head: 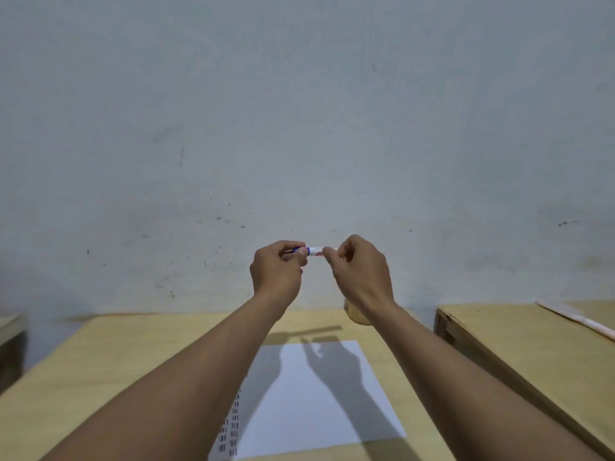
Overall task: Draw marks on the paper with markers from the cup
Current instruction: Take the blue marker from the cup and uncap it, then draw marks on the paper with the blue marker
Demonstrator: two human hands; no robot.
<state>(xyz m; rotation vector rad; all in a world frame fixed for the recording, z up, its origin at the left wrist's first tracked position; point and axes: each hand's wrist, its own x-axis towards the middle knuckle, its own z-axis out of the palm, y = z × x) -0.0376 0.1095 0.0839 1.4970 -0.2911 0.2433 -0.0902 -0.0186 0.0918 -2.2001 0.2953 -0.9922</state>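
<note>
Both hands are raised in front of the wall and hold one marker level between them. The marker has a white barrel and a blue end. My left hand grips the blue end; my right hand grips the white barrel's other end. Below them a white sheet of paper lies on the wooden table, with rows of short dark marks along its left edge. The yellowish cup stands at the table's far edge, mostly hidden behind my right wrist.
A second wooden table stands to the right across a narrow gap, with a pale strip lying on its far right. Another table's corner shows at the left edge. A grey wall rises just behind.
</note>
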